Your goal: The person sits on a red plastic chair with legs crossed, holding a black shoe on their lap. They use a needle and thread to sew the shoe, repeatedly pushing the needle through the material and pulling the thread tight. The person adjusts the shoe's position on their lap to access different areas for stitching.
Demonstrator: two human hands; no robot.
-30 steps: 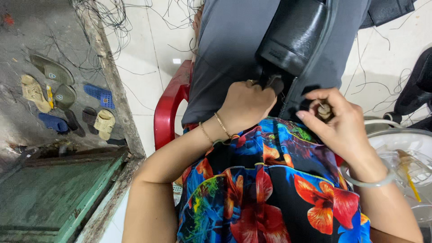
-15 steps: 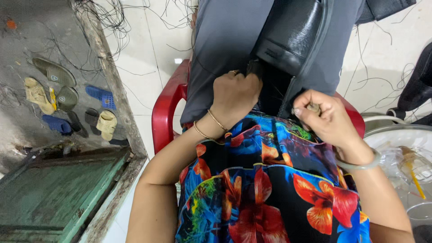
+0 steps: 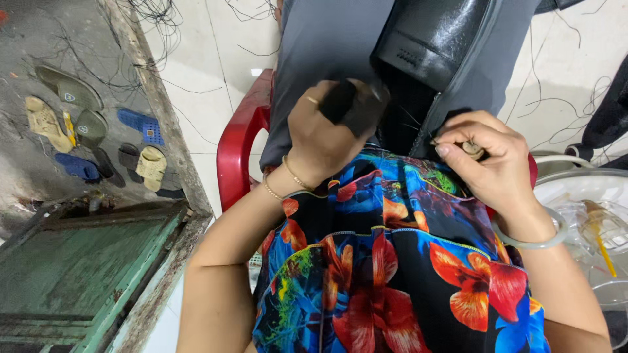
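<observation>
The left hand (image 3: 320,134) is closing its fingers around a dark flap of material (image 3: 353,104) at the edge of a grey garment (image 3: 327,46), pulling it toward the body, seemingly to keep the cloth taut. The garment, with its glossy black leather-like panel (image 3: 435,39), is lying draped over a red plastic chair (image 3: 239,140) and the person's lap, right in front of the chest. The right hand (image 3: 490,160) is pinching a small brownish object (image 3: 472,149), too hidden to identify, against the panel's seam. Sandals (image 3: 85,134) are lying on the concrete floor outside.
</observation>
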